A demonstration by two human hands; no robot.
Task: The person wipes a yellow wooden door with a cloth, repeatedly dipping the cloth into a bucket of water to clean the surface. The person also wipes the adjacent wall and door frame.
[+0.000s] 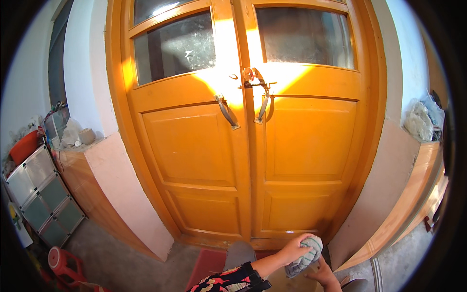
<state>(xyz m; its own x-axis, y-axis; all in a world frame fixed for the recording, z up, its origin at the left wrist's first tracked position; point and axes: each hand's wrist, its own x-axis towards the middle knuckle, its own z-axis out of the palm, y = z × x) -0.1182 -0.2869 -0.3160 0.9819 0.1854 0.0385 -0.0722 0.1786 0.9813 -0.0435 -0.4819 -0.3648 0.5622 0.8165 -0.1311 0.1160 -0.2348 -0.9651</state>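
Note:
A bunched grey cloth [302, 263] with green lines is in my left hand [295, 248], whose fingers wrap over its top. The cloth hangs low in front of the doors, near the bottom right. Just right of its lower end is my right hand [325, 275], thumb and fingers apart, with nothing seen between them. Whether its fingertips touch the cloth is hard to tell. Ahead stands a closed orange wooden double door [204, 146] with glass panes, two metal handles and a bolt across the middle.
Pinkish low walls [119, 180] flank the doorway. A red plastic stool [63, 263] and a panelled cabinet [46, 194] stand at the left. Clear plastic bags [419, 120] sit on the right ledge. Under my hands is a pale tan surface, partly hidden. A red mat [206, 267] lies below the doors.

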